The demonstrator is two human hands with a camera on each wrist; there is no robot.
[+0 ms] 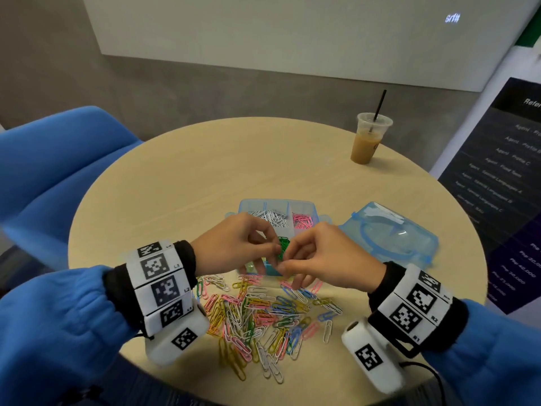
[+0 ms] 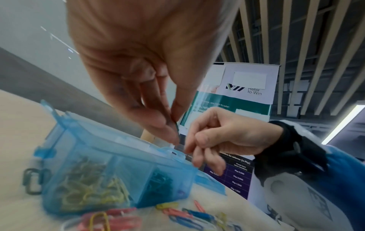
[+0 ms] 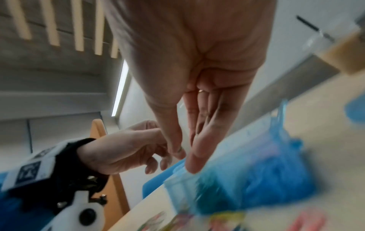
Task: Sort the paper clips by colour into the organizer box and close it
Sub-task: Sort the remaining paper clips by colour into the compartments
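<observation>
Left hand: left hand over the organizer box, thumb and fingers curled, pinching a green paper clip at its fingertips; dark clip edge shows in the pinch in the left wrist view.
Right hand: right hand meets the left one tip to tip, thumb and forefinger nipped on the same green clip, other fingers loosely bent down.
Organizer box: clear blue organizer box at table centre, open; white clips in the 11 o'clock compartment, pink clips at 1 o'clock, yellow clips and blue ones in the near compartments.
Lid: lid off, lying at 3 o'clock of the box, apart from it.
Loose pile: mixed paper clips at 6 o'clock of the box, on the round table.
Other: iced coffee cup with straw at 1 o'clock, well apart.
</observation>
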